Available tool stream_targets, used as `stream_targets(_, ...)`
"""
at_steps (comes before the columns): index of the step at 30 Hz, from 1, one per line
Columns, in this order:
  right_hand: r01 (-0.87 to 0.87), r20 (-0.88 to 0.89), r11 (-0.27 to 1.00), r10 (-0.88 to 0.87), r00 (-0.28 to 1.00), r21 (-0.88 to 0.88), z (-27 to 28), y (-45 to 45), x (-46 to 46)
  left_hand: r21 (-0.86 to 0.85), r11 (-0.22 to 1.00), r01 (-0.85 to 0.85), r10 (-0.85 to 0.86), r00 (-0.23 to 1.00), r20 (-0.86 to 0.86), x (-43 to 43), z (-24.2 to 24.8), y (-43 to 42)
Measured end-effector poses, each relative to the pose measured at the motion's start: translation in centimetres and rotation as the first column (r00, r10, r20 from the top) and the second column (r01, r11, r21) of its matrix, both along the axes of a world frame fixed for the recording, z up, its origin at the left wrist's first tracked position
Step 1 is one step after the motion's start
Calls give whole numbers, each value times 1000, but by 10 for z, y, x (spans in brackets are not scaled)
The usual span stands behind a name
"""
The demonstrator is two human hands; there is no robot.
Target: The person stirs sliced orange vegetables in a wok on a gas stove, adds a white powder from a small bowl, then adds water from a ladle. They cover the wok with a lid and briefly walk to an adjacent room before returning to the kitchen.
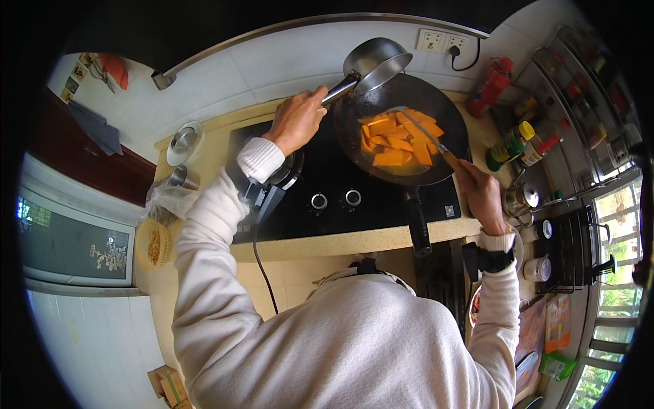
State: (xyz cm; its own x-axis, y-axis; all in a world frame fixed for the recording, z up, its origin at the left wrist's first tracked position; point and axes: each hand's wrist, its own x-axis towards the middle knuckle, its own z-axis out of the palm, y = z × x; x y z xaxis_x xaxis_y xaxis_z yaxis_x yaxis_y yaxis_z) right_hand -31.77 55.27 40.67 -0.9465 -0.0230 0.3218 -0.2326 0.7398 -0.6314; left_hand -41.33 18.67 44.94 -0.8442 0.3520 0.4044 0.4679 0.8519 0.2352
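Observation:
My left hand grips the handle of a small metal saucepan, which is tilted over the far side of a dark wok. Orange slices, perhaps pumpkin, lie in liquid inside the wok. My right hand is closed around the wooden handle of a metal spatula, whose far end is among the slices. The wok sits on the right side of a black glass gas hob, its black handle towards me. The saucepan's inside shows only in part.
Right of the hob stand a red bottle, a green bottle with a yellow cap and a metal kettle. At left are a white bowl, a plastic bag and a yellow basket. A cable hangs from my left wrist.

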Motion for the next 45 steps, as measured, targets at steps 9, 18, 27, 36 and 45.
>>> stream_targets(9, 201, 175, 969, -175, 969, -144, 66, 57, 101, 32, 999, 35, -35, 999, 7, -10, -7, 3)
stream_targets(18, 185, 320, 983, -173, 931, -6, 56, 46, 116, 57, 995, 82, -82, 997, -7, -18, -13, 9)
stream_targets(27, 205, 160, 958, -175, 971, -199, 38, 33, 104, 50, 992, 113, -113, 994, -14, -16, -12, 7)
stream_targets(36, 206, -79, 978, -202, 976, 37, 24, 16, 108, -336, 939, 76, -139, 976, -168, -19, -22, 10)
stream_targets(45, 340, 190, 793, -282, 940, -506, -17, 15, 130, 133, 987, 89, -86, 996, -26, -42, -28, 12)
